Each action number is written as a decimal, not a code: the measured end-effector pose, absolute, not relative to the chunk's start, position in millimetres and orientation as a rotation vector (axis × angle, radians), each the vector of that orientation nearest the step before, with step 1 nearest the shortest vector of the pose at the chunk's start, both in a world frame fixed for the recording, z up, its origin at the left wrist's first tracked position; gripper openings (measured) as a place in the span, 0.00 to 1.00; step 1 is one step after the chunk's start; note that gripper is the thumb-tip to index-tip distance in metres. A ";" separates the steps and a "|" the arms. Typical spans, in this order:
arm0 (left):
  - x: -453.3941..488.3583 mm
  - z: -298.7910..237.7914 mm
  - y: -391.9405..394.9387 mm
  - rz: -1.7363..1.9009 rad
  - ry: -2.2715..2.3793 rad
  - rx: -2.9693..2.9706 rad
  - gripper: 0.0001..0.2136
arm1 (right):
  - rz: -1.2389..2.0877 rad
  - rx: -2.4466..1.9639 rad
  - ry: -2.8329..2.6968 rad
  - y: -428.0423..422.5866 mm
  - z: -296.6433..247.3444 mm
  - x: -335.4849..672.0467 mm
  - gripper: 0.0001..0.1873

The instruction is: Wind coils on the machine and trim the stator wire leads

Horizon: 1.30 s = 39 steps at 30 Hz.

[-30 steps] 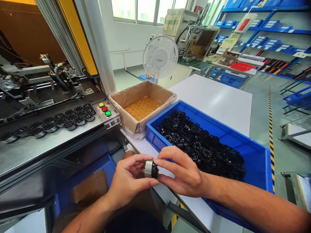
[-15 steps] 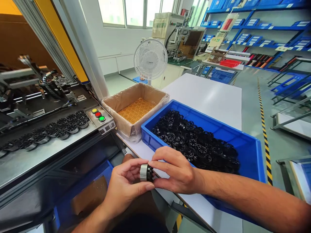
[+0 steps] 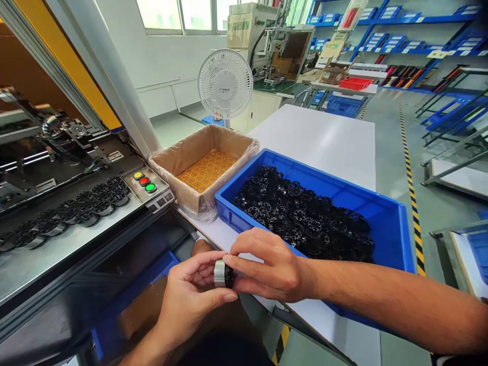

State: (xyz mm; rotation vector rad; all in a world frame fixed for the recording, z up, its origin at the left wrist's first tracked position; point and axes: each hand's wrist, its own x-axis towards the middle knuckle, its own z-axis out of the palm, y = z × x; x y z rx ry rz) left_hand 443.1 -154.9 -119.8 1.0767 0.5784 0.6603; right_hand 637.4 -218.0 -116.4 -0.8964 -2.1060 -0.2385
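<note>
Between my two hands is a small round part: a silver metal ring [image 3: 219,273] with a black plastic piece [image 3: 229,276] on its right side. My left hand [image 3: 192,292] holds the ring from the left, thumb below and fingers above. The fingers of my right hand [image 3: 263,264] are closed on the black piece and partly hide it. Beyond my right hand stands a blue bin [image 3: 394,229] heaped with black plastic parts [image 3: 297,213]. Several similar ring-and-black parts [image 3: 86,216] lie in rows on the metal ledge at left.
A plastic-lined carton [image 3: 198,201] with flat orange-yellow pieces sits beside the bin on the white table [image 3: 324,132]. A button box [image 3: 148,189] is fixed at the machine's front edge. Behind the carton stands a white fan [image 3: 224,84]. Blue shelving [image 3: 381,30] fills the back right.
The view has shifted slightly. The black piece now sits closer against the silver ring, with less of it showing. Both hands keep their hold.
</note>
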 end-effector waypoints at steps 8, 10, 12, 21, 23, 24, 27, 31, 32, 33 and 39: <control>435.8 -137.3 -151.1 0.622 0.654 1.387 0.20 | -0.290 -1.033 -2.186 -198.9 -117.3 655.8 0.20; 432.2 -142.1 -144.9 0.669 0.697 1.501 0.19 | -0.142 -1.446 -2.110 -183.1 -113.1 691.1 0.22; 428.8 -146.3 -136.3 0.717 0.772 1.566 0.18 | -0.035 -1.989 -1.897 -169.9 -109.4 732.9 0.17; 430.0 -146.5 -126.5 0.830 0.764 1.446 0.16 | 0.413 -2.460 -1.899 -157.8 -149.1 772.5 0.14; 428.5 -143.4 -132.5 0.906 0.720 1.644 0.14 | 0.395 -2.494 -1.903 -157.3 -150.7 766.1 0.14; 427.0 -141.7 -135.0 0.936 0.703 1.735 0.15 | 0.369 -2.506 -1.903 -157.1 -148.2 764.6 0.13; 422.2 -135.8 -139.8 1.004 0.668 1.859 0.23 | 0.221 -2.482 -1.896 -159.5 -130.1 759.5 0.06; 420.3 -127.5 -142.1 0.994 0.639 1.859 0.20 | 0.053 -2.163 -1.967 -180.9 -100.6 719.2 0.08; 420.9 -126.1 -142.8 0.981 0.634 1.847 0.20 | 0.028 -1.999 -1.987 -189.6 -96.3 702.5 0.07; 421.8 -125.2 -143.7 0.971 0.630 1.823 0.20 | 0.000 -1.696 -1.979 -198.6 -94.0 685.0 0.05; 429.0 -127.7 -150.9 0.850 0.560 1.544 0.21 | 0.022 -1.017 -1.942 -227.6 -106.9 621.0 0.04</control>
